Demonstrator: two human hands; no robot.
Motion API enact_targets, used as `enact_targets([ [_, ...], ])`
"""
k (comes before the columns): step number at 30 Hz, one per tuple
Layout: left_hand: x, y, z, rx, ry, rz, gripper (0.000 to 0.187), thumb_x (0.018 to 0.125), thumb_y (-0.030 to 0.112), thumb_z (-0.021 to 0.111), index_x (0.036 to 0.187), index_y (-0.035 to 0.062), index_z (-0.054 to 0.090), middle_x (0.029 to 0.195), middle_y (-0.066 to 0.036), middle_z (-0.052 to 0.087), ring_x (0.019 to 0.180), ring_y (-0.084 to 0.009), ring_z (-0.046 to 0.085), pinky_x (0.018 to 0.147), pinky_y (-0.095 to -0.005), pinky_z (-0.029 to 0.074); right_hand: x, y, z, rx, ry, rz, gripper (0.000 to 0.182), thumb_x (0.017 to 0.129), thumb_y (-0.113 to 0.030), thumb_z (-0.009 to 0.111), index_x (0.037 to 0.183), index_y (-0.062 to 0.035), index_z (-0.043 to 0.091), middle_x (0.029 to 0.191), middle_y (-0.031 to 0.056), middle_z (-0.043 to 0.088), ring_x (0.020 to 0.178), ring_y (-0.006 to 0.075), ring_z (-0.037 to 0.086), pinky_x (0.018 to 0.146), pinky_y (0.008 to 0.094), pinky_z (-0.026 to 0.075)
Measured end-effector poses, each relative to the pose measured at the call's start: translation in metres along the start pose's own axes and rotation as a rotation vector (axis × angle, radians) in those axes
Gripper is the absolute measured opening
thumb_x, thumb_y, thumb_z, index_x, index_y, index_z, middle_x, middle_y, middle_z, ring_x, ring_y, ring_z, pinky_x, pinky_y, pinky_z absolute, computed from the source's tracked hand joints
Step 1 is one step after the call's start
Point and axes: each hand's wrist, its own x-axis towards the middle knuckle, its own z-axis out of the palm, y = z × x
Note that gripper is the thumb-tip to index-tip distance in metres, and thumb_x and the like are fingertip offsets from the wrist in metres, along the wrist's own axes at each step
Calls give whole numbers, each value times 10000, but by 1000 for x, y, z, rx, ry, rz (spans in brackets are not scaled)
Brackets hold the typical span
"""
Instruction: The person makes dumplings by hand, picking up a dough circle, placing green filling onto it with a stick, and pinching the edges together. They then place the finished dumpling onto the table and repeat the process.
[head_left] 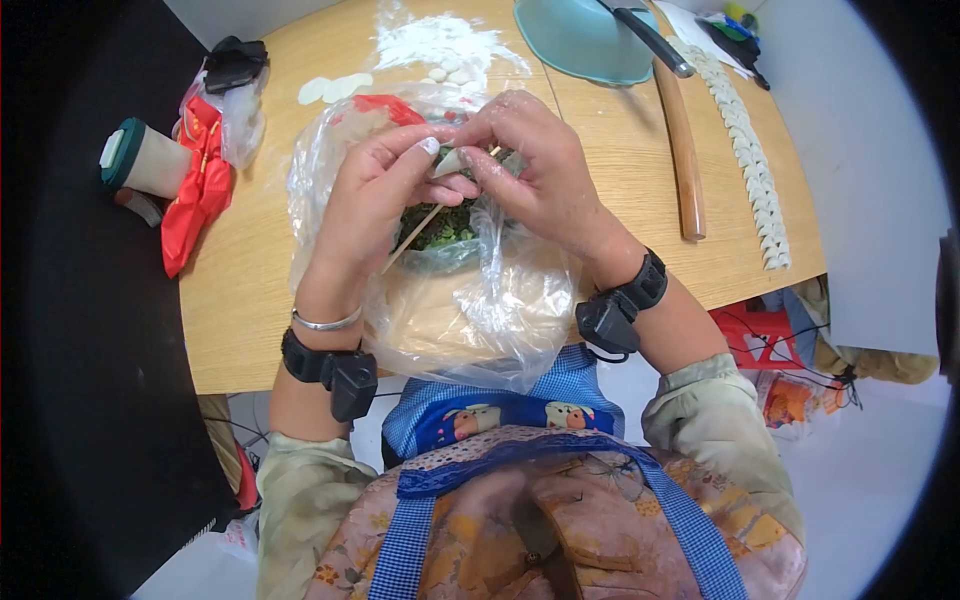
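A small pale dumpling is pinched between the fingertips of both hands. My left hand supports it from the left with fingers curled. My right hand presses its edge from the right, thumb and fingers closed. Flour dusts the fingers. Just beneath the hands, dark green chopped filling sits in a clear plastic bag. A thin wooden chopstick slants across the filling, its upper part hidden by the hands.
White flour and round dough wrappers lie at the back. On the right are a rolling pin, a long row of dumplings and a teal bowl with a black-handled utensil. A cup and red packaging stand left.
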Motion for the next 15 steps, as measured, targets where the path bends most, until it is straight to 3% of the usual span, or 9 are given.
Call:
enact_targets([
  [3, -1, 1, 5, -74, -19, -25, 277, 959, 75, 559, 1182, -87, 582, 1013, -149, 676, 837, -167, 692, 736, -234, 572, -1, 0, -1, 2, 9, 35, 150, 746, -76, 678, 886, -35, 645, 811, 118, 603, 804, 301, 585, 706, 381, 479],
  [5, -3, 0, 10, 146, 13, 68, 279, 949, 59, 573, 1186, -88, 581, 1007, -135, 676, 835, -152, 683, 727, -225, 565, -1, -2, -1, 2, 15, 49, 145, 746, -73, 676, 881, -30, 641, 807, 117, 602, 800, 299, 586, 706, 379, 478],
  [8, -3, 0, 10, 187, 3, 65, 296, 935, 62, 596, 1209, -51, 585, 1000, -96, 673, 847, -136, 653, 721, -243, 550, -1, -3, -2, 9, 16, 63, 138, 746, -79, 682, 865, -25, 637, 809, 116, 605, 793, 298, 587, 704, 380, 477],
  [15, -2, 8, 8, 95, -7, 73, 287, 928, 36, 583, 1187, -85, 578, 999, -121, 677, 820, -136, 661, 711, -227, 535, -1, -10, -8, 84, 72, 119, 231, 746, -136, 707, 901, -20, 581, 818, 127, 585, 753, 273, 597, 660, 360, 486],
])
